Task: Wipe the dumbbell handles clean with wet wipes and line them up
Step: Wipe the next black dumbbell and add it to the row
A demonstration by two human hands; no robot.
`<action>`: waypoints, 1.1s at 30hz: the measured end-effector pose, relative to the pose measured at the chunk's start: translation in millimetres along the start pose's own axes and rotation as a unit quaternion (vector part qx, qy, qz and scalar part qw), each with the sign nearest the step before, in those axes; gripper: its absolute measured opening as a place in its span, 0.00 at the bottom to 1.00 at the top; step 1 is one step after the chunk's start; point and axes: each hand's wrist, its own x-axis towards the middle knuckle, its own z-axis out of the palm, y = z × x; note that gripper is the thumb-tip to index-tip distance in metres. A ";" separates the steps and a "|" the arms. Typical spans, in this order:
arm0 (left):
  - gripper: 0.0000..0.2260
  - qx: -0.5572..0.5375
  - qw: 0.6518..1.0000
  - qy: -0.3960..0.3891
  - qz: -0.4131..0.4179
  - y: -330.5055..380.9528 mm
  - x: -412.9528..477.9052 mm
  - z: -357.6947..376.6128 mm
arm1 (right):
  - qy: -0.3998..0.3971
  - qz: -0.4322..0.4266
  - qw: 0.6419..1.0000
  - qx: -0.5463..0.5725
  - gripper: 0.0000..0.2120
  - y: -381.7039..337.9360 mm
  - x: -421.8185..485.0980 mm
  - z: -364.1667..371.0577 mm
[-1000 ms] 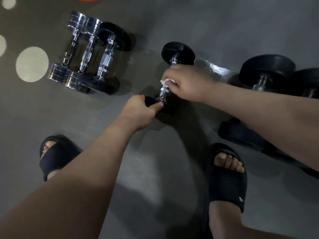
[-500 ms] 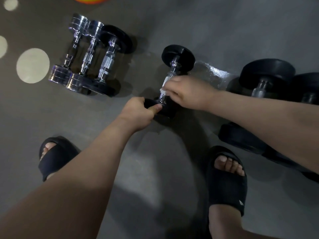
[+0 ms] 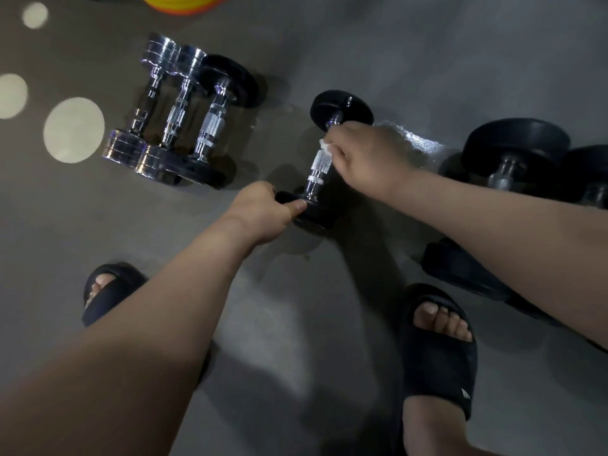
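Note:
A black-ended dumbbell [image 3: 342, 108] with a knurled chrome handle [image 3: 318, 169] lies on the grey floor in the middle of the view. My left hand [image 3: 260, 213] grips its near black end. My right hand [image 3: 365, 156] holds a white wet wipe [image 3: 326, 145] against the upper part of the handle, near the far end. To the left, three dumbbells [image 3: 179, 120] lie side by side in a row: two all chrome, one with black ends.
Larger black dumbbells [image 3: 513, 149] lie at the right, one partly under my right forearm. My feet in black slides [image 3: 441, 350] stand below the work. A wet patch [image 3: 414, 139] shines on the floor. A yellow and orange object [image 3: 184, 3] sits at the top edge.
My right hand slid down the handle toward the near end, then back up toward the far end with the wipe. My left hand stayed on the near end.

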 end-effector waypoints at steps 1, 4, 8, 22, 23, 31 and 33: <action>0.15 0.015 1.000 0.013 0.002 0.9 0.3 -1.7 | -0.012 -0.029 0.999 0.012 0.15 -4.2 -4.5 2.8; 0.13 0.045 0.997 0.055 0.003 0.7 -0.6 -5.8 | -0.067 -0.100 0.992 0.041 0.19 -11.5 -13.9 6.8; 0.14 0.030 0.999 0.042 -0.006 -1.3 -1.4 -10.2 | -0.009 -0.018 0.999 0.045 0.21 -5.0 5.7 7.3; 0.15 0.047 0.999 0.009 0.009 2.3 1.2 -6.9 | 0.029 -0.013 0.999 0.020 0.19 -4.5 0.9 13.1; 0.16 0.039 0.999 0.004 0.001 1.6 2.9 -8.1 | 0.005 -0.045 0.998 0.030 0.16 -9.6 -4.5 17.2; 0.17 0.014 1.000 -0.013 -0.007 -5.7 9.8 -12.2 | 0.052 0.014 0.998 0.022 0.19 -7.3 10.0 13.7; 0.18 0.020 1.000 -0.013 -0.009 -5.7 11.1 -12.2 | 0.051 -0.006 0.999 0.003 0.15 -10.6 7.4 16.3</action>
